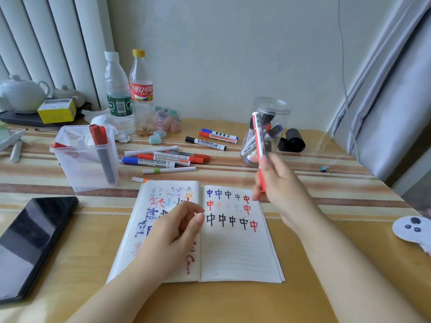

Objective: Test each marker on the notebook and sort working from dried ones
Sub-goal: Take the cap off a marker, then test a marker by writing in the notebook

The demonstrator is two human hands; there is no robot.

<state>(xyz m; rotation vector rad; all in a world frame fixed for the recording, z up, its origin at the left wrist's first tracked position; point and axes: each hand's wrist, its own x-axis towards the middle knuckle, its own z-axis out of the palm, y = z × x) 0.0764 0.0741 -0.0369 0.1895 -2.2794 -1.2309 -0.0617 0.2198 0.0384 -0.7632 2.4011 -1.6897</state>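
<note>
A person's right hand [277, 183] gripped a red marker [258, 145] upright just before the clear jar [270, 127], the loosely curled, empty left hand [177, 227] resting on the open notebook [235, 248]; dropping it in cleanly likely meant tilting its tip over the rim first.

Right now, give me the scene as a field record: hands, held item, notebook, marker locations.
right hand: grips a red-and-white whiteboard marker, raised above the table, motion-blurred
left hand: rests on the open lined paper notebook, fingers loosely curled, holding nothing
notebook: right page has three rows of test characters in blue, black and red, some faint
clear round plastic jar: holds several markers
clear square plastic bin: holds one red-capped grey marker, upright
loose markers: cluster behind the notebook
</note>
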